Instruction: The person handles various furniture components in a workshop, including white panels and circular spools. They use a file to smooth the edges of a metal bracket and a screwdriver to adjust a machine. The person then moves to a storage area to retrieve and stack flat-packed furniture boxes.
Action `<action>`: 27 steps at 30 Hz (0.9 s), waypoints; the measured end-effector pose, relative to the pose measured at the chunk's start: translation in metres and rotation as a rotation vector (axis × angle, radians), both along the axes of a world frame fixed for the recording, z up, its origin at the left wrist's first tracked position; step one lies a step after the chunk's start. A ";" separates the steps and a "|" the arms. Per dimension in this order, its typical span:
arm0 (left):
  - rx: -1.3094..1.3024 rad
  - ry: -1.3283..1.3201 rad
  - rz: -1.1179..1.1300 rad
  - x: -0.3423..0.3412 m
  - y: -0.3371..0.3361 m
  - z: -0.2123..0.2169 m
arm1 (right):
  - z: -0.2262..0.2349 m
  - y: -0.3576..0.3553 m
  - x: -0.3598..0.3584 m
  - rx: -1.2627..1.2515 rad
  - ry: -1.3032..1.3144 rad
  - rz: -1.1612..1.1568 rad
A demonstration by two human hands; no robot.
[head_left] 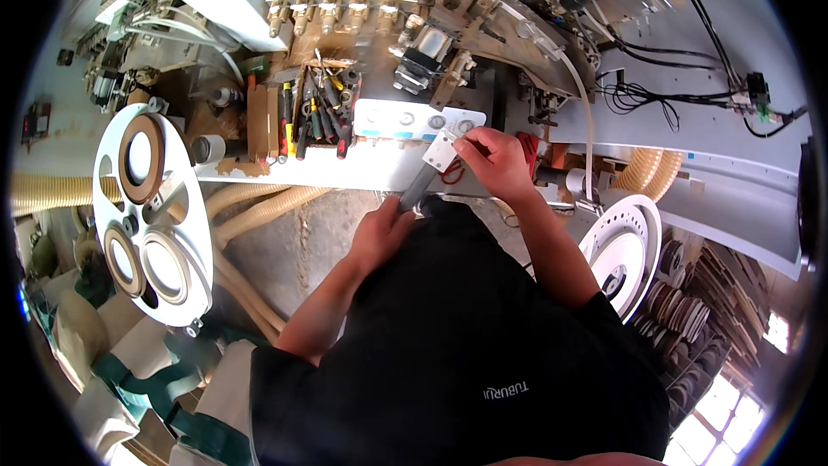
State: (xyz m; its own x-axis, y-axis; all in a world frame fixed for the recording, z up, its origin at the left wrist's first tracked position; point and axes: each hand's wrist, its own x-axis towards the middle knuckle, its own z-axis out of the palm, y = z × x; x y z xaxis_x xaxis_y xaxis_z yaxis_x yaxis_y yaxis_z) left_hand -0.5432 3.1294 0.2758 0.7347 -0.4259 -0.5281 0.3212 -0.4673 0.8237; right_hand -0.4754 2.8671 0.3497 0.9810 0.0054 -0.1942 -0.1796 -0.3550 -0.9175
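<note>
In front of my body, my left hand (379, 233) is closed round the lower end of a grey flat bar (419, 185), which slants up and to the right. At the bar's upper end sits a small white plate with holes (441, 152). The thumb and fingertips of my right hand (498, 164) are pinched at the plate's upper right edge. Whether plate and bar are one piece, I cannot tell. Just behind them lies a white panel with round gauges or dials (405, 121). A thin red cord or loop (451, 175) shows below the plate.
Screwdrivers and pliers (321, 112) lie in a tray left of the panel. Brass fittings (329, 17) line the machine behind. A white disc with round openings (155, 224) stands left, a white wheel (619, 255) right. Ribbed hoses (267, 211) run below the white ledge (345, 171).
</note>
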 end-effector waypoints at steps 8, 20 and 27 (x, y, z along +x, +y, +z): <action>0.139 -0.099 -0.119 0.015 0.006 0.046 | 0.002 -0.033 -0.005 -0.187 0.101 0.206; 0.223 -0.388 -0.230 0.023 0.017 0.057 | 0.022 -0.042 0.001 -0.561 -0.214 0.504; 0.285 -0.437 -0.245 0.021 0.022 0.062 | 0.011 -0.035 -0.002 -0.741 -0.262 0.578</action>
